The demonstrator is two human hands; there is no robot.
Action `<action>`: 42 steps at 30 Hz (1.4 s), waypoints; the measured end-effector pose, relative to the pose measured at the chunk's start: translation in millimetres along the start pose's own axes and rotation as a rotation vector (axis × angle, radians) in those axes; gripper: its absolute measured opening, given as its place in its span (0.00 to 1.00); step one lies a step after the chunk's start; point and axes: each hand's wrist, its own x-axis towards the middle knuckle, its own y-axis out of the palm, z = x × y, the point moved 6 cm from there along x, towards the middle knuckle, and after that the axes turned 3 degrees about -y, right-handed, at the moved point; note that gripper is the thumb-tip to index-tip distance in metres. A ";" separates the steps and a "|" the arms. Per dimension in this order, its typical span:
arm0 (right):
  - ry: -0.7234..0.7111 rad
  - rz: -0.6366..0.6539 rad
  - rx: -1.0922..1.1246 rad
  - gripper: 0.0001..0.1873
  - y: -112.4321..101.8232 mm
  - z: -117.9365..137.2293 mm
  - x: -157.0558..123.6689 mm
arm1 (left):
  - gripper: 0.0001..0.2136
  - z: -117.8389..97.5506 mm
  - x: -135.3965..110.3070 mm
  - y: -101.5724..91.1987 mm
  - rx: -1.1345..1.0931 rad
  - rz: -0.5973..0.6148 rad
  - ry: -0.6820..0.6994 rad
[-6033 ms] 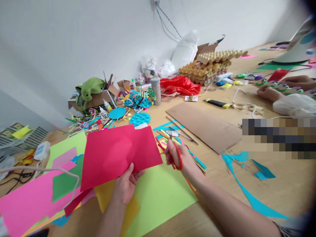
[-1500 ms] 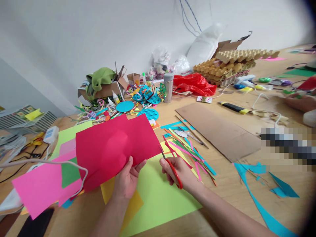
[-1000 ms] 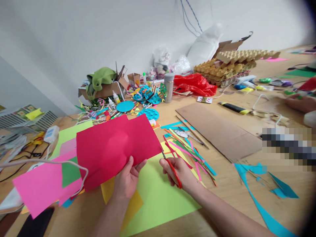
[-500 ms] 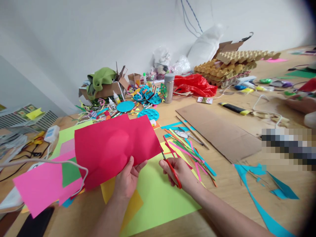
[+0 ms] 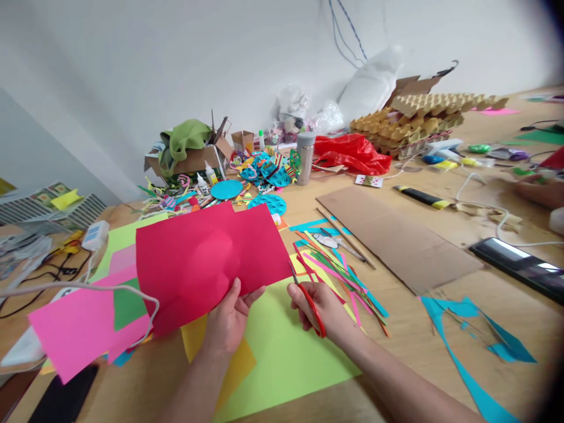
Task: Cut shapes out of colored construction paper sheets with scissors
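Note:
A large sheet of red paper [image 5: 189, 264] is held up by my left hand [image 5: 231, 317], thumb on its front and fingers behind its lower edge. A stepped notch shows along the sheet's top edge. My right hand [image 5: 315, 305] grips red-handled scissors [image 5: 314, 308], their blades pointing up at the sheet's right edge; whether they touch it I cannot tell. Under both hands lies a light green sheet [image 5: 291, 358], with an orange-yellow sheet [image 5: 238, 367] partly over it. Thin coloured paper strips [image 5: 343, 282] are heaped just beyond my right hand.
A flat cardboard piece [image 5: 396, 241] and a utility knife [image 5: 423, 197] lie to the right, near a black phone-like device [image 5: 520, 264] and blue scraps [image 5: 449, 335]. Pink paper [image 5: 74, 323] and a white cable [image 5: 110, 288] are at left. A steel bottle [image 5: 305, 158] stands behind.
The whole view has shifted slightly, so things appear a little further right. Both hands keep their holds on the red paper and the scissors.

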 end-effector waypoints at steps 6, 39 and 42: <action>-0.010 -0.008 -0.021 0.26 -1.2 2.5 -0.6 | 0.20 1.0 0.2 -0.8 0.002 0.011 -0.001; 0.009 -0.028 0.015 0.24 -0.2 -0.7 0.0 | 0.18 0.2 -0.4 0.0 -0.008 -0.023 -0.016; 0.020 -0.030 0.019 0.25 0.5 -1.2 -0.7 | 0.19 -0.6 -1.6 0.7 0.001 -0.027 -0.007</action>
